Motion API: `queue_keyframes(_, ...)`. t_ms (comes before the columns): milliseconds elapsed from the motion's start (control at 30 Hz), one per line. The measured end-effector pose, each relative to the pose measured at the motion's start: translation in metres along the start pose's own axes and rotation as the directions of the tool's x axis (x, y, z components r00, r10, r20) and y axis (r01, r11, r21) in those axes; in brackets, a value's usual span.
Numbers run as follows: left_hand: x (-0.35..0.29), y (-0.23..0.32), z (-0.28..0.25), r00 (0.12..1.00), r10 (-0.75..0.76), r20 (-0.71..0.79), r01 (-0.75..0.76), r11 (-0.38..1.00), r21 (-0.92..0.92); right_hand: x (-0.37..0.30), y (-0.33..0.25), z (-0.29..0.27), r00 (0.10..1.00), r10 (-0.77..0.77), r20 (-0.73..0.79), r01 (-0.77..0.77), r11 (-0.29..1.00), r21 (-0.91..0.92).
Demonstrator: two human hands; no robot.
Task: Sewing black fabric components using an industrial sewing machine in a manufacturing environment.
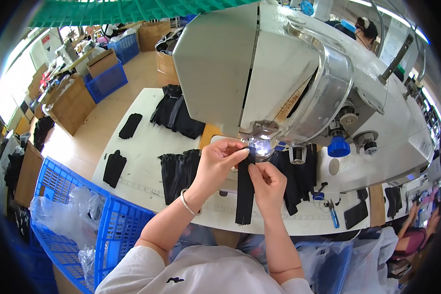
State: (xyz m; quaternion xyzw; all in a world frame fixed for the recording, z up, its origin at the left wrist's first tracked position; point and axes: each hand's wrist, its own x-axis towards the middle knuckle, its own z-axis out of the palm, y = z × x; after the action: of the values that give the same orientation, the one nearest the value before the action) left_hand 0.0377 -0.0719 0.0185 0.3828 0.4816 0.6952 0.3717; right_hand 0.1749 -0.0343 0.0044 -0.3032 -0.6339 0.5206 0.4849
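Upright between my hands hangs a long black zipper strip [244, 198], its lower end reaching over the front of the white sewing table [142, 193]. My left hand [216, 160] pinches its top between thumb and fingertips, just in front of the lit needle area of a big white sewing machine [215, 59]. A little lower, my right hand [268, 185] has thumb and fingers closed on the strip's right edge. Several more black strips lie in a bundle [177, 174] left of my left forearm. Another bundle [295, 176] is right of my right hand.
Two small black pieces [114, 168] and a dark pile [174, 110] lie on the table's left. Thread snips [333, 214] and a black phone [356, 214] are at right. A blue basket [122, 235] with clear plastic stands at the left front. Another person's arms show far right.
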Motion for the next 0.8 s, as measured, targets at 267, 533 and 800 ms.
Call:
queue_keyframes(267,0.017,0.002,-0.002,0.988,-0.157,-0.006,0.155,0.983,-0.101,0.013,0.003,0.008,0.999,0.010,-0.037,-0.010,1.000,-0.003)
queue_keyframes(533,0.018,-0.001,0.001,0.978,-0.204,-0.035,0.197,0.969,-0.149,0.012,0.004,0.012,0.997,0.003,-0.073,-0.004,1.000,-0.021)
queue_keyframes(800,0.010,0.000,0.006,0.978,-0.203,-0.035,0.194,0.965,-0.174,0.009,0.001,0.012,0.995,-0.031,-0.094,0.026,0.998,-0.057)
